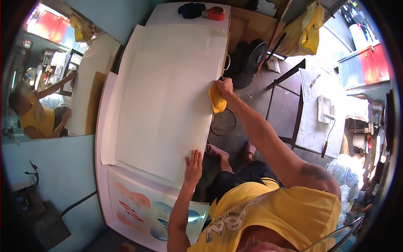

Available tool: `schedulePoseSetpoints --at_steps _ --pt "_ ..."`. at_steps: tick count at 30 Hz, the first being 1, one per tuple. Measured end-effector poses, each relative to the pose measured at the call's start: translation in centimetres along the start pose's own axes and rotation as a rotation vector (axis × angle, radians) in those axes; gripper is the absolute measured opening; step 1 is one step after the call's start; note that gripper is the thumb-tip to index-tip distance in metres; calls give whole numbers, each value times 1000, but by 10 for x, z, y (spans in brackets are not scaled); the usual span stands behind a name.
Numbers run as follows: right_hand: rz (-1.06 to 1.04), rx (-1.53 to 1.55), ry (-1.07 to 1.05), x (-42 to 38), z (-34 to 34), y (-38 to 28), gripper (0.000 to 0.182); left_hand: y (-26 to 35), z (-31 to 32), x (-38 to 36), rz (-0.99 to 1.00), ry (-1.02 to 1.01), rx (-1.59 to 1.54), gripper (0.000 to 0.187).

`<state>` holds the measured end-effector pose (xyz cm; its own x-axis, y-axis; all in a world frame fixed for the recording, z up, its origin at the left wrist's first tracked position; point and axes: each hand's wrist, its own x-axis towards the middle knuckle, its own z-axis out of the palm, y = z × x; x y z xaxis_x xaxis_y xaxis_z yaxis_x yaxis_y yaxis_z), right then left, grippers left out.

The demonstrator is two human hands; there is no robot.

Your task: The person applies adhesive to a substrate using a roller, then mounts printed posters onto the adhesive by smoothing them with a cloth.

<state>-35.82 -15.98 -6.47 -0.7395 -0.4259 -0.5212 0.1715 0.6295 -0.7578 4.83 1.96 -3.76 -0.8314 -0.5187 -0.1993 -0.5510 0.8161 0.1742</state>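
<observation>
A large white sheet (pixel 163 92) lies over a long white board or table, with a second sheet edge showing underneath along its left side. My left hand (pixel 194 166) rests flat near the sheet's lower right edge, fingers stretched out. Farther up, at the right edge of the sheet, my right hand (pixel 225 86) is closed around a yellow cloth (pixel 217 100), which hangs down from the fingers. A small dark bit shows at the fingertips, too little to name. Below the sheet, a printed panel (pixel 157 214) with orange and blue shapes is partly covered by my left forearm.
A dark blue cloth (pixel 191 10) and an orange tape roll (pixel 215 13) lie at the far end. A mirror (pixel 58 80) hangs on the left wall. To the right stand a black fan (pixel 255 54) and a metal-framed table bearing a paint tray (pixel 325 109).
</observation>
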Motion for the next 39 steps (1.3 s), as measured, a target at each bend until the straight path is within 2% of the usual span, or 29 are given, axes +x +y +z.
schedulePoseSetpoints --at_steps 4,7,10,13,16,19,25,28,30,31,32,33,34,36,37,39 --pt "46 8 -4 4 -4 -7 43 1 5 9 -4 37 -28 63" --pt "34 17 62 5 -2 -4 31 2 5 7 -5 32 -17 63" --pt "31 14 39 0 -10 -7 39 3 2 9 4 43 -1 63" --pt "57 49 2 -6 -22 -14 55 0 2 13 15 76 0 64" --pt "50 -48 1 -6 -23 -18 68 1 4 15 8 78 -4 65" --pt "17 -88 -12 -9 -22 -15 70 4 5 12 -6 62 -5 66" --pt "-20 -87 -78 -10 -23 -8 69 7 7 8 -5 93 8 64" --pt "-190 -249 -4 0 -17 3 64 4 14 11 23 164 -13 64" --pt "-322 -307 94 14 -7 22 52 4 16 8 7 130 -77 65" --pt "-240 -214 82 16 -6 19 45 5 15 5 4 124 -70 66" --pt "-225 -212 49 17 -8 17 44 5 13 9 5 125 -57 66" --pt "-236 -203 57 37 0 33 48 6 12 6 5 116 -51 65" --pt "-174 -228 132 19 -2 18 48 5 13 9 9 122 -42 65" --pt "-213 -209 122 25 -3 22 48 7 11 10 -1 118 -53 64" --pt "-161 -248 64 13 -10 9 69 8 12 9 -3 119 -60 64" --pt "-163 -230 18 10 -14 8 71 9 14 9 -10 140 -74 64"
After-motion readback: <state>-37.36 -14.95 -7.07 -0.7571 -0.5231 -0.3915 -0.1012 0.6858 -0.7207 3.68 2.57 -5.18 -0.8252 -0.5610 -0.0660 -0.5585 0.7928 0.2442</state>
